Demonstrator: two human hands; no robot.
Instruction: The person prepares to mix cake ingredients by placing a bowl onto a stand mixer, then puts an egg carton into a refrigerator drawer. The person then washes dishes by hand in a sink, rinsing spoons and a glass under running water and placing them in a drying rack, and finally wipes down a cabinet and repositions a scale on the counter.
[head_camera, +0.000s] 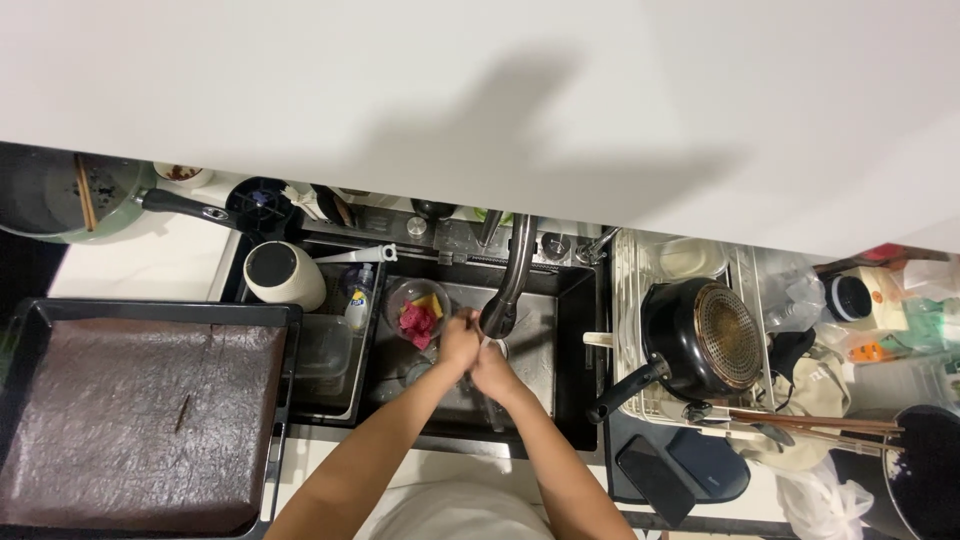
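— Under the tap (503, 300), over the sink (570, 350): left hand (458, 342) and right hand (495, 368) are pressed together; finger positions cannot be told.

— Water could be splashed onto the bowl (418, 310) just beside them.

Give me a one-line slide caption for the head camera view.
Both hands, left hand and right hand, meet under the faucet over a dark sink.

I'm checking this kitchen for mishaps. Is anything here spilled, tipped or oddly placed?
Nothing spilled. The black pan lies upside down on the white drying rack, its handle jutting toward the sink, where both hands meet under the faucet.
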